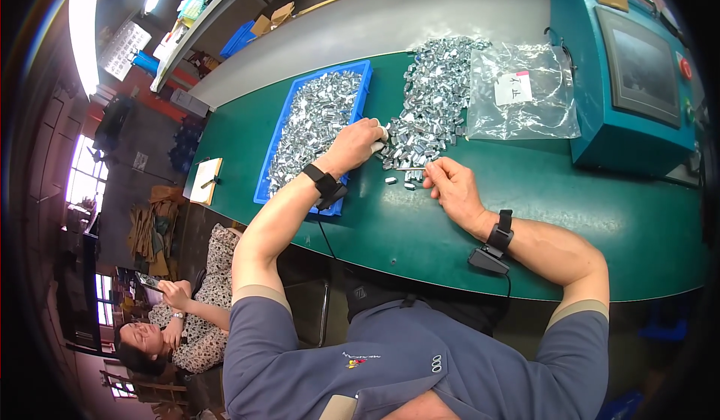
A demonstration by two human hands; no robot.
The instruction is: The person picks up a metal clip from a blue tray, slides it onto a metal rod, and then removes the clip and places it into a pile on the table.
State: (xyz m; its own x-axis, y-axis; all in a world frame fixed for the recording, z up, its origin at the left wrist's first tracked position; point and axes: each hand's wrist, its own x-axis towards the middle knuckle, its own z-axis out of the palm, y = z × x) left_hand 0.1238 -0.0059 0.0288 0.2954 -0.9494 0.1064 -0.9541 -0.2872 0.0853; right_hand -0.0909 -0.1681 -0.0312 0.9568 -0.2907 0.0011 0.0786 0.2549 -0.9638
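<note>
A big pile of small shiny metal pieces [435, 94] lies loose on the green table. My left hand [354, 146] is at the left edge of this pile, its fingers curled together with white covers on the tips. Whatever lies between them is hidden. With thumb and fingers pinched, my right hand [455, 190] holds a thin metal rod [409, 169] that points left along the pile's near edge. A few loose pieces [409, 186] are scattered just below the rod. Left of my left hand stands a blue tray [365, 90] filled with similar metal pieces.
A clear plastic bag [551, 116] with a white label lies right of the pile. Beyond it stands a teal machine [585, 139] with a screen and a red button. A notepad [206, 178] rests at the table's left end. Another person [199, 315] sits at the left holding a phone.
</note>
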